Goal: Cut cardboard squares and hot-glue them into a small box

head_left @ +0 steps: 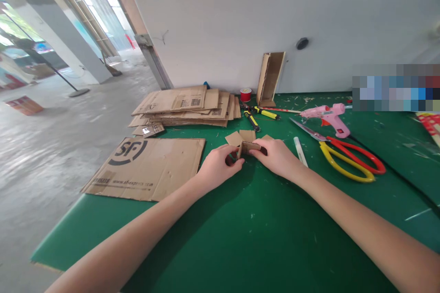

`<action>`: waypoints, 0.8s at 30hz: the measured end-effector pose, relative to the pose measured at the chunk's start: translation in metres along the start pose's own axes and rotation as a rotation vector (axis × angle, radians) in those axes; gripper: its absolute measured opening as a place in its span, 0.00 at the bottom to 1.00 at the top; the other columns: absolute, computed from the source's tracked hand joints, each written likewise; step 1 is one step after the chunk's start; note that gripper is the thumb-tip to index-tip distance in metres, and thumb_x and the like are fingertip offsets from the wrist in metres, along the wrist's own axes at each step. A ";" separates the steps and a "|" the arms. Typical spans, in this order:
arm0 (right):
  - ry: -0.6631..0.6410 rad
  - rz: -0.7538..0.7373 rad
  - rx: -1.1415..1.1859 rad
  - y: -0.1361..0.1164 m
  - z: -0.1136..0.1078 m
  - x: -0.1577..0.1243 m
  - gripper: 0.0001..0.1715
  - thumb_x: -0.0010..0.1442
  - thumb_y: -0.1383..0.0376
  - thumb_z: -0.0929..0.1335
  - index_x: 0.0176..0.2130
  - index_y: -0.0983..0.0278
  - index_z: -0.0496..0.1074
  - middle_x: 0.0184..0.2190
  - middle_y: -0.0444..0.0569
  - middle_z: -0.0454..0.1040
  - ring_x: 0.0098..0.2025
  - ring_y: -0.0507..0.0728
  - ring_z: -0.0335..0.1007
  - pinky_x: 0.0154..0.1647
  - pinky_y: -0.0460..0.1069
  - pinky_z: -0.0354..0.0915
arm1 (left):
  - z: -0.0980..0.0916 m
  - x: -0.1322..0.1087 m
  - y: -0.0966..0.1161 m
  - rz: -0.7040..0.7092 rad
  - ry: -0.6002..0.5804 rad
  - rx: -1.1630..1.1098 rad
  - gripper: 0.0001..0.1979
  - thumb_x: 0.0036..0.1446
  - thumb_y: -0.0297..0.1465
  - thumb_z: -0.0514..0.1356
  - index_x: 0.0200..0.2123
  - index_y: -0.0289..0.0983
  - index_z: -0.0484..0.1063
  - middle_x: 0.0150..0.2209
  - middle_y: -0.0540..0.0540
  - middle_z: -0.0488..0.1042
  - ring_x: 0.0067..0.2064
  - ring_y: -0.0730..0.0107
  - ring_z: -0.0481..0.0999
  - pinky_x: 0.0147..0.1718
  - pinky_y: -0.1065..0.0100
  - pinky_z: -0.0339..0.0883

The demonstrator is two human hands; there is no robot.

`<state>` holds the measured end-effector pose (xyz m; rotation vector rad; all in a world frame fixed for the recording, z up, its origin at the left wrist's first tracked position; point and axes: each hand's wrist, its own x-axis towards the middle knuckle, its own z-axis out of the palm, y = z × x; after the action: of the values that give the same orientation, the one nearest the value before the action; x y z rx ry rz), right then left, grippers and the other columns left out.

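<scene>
Both my hands meet over a small cardboard piece on the green table. My left hand is curled with fingers pinched at the piece's left end. At the right end, my right hand presses fingers closed on it. Loose cardboard squares lie just behind the piece.
A flat printed cardboard sheet lies left of my hands, a stack of flattened boxes behind it. Right of my hands lie a glue stick, red-and-yellow scissors and a pink glue gun. Yellow-handled tools, a red spool and an upright cardboard box stand by the wall.
</scene>
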<state>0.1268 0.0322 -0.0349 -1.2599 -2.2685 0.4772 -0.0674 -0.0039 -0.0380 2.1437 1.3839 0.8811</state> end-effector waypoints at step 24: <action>0.019 -0.015 0.024 0.003 0.001 0.001 0.07 0.58 0.65 0.66 0.30 0.62 0.72 0.23 0.43 0.72 0.25 0.52 0.63 0.27 0.46 0.53 | 0.001 0.002 -0.003 0.006 -0.034 -0.048 0.07 0.53 0.30 0.58 0.36 0.36 0.72 0.29 0.50 0.68 0.29 0.74 0.68 0.28 0.70 0.63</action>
<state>0.1275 0.0346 -0.0370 -1.2293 -2.2482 0.4834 -0.0681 -0.0013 -0.0398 2.1184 1.3268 0.8677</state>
